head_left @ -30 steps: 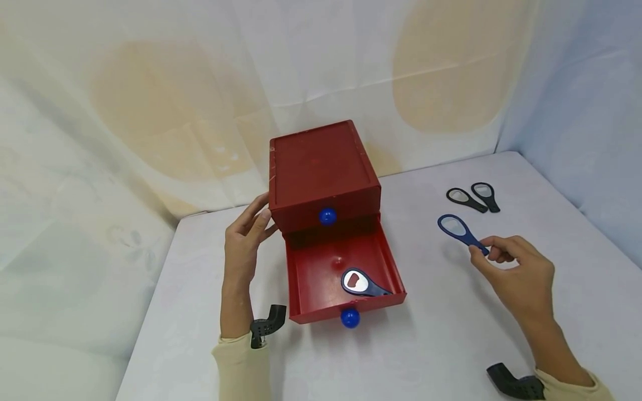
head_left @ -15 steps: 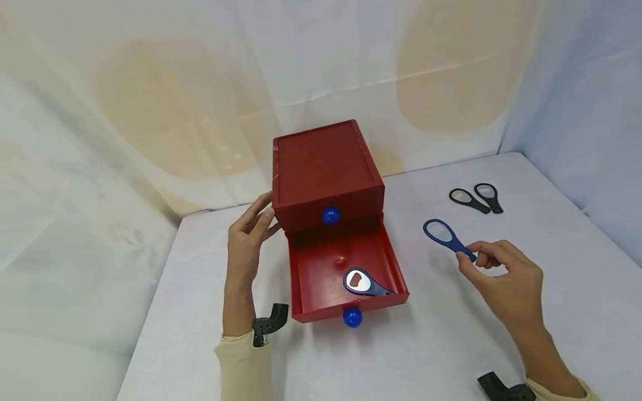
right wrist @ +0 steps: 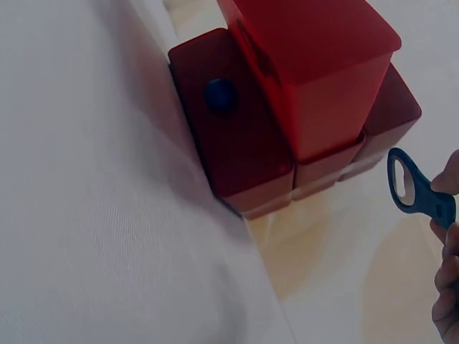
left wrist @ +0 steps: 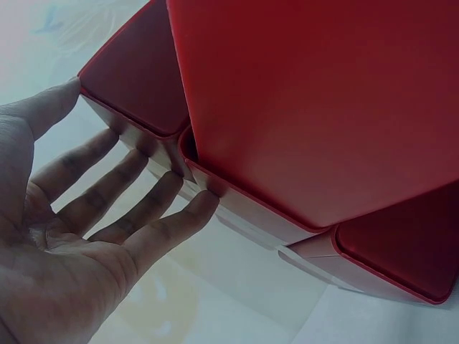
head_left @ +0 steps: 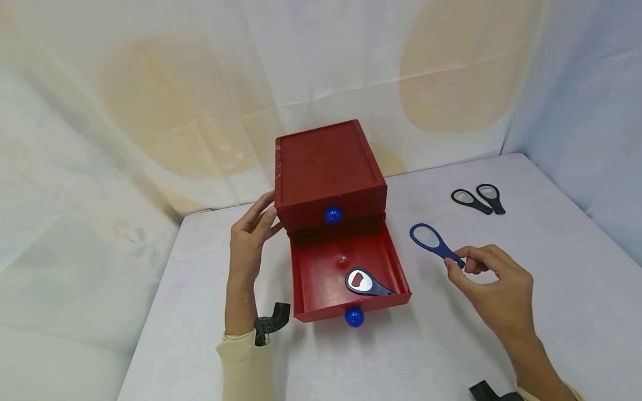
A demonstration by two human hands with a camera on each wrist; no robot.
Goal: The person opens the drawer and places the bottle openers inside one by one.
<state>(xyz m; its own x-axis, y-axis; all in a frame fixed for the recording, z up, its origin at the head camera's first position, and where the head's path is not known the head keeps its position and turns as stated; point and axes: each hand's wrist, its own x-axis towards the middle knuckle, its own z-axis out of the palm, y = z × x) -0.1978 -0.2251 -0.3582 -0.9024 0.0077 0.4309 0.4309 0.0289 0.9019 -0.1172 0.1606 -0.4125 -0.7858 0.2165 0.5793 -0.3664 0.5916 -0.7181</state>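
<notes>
My right hand (head_left: 496,289) pinches a blue bottle opener (head_left: 426,236) by the handle end, between thumb and fingers. It is held up to the right of a red drawer unit (head_left: 321,161), its head pointing at the unit. My left hand (head_left: 247,239) stays at the unit's left side, fingers spread, fingertips along the side wall and thumb by the front corner (left wrist: 80,77). The drawer below the top one (head_left: 316,278) is pulled out. Inside it, near the front right, lies another dark blue bottle opener (head_left: 362,282).
Two black bottle openers (head_left: 471,200) (head_left: 490,196) lie on the white table (head_left: 200,289) at the back right. Blue round knobs (head_left: 333,215) stick out from the drawer fronts. A lower closed drawer (right wrist: 222,136) shows in the right wrist view. White cloth (head_left: 331,67) hangs behind.
My right hand has moved left with the blue bottle opener, closer to the pulled-out drawer. My left hand keeps its place at the unit's side. The view has shifted slightly.
</notes>
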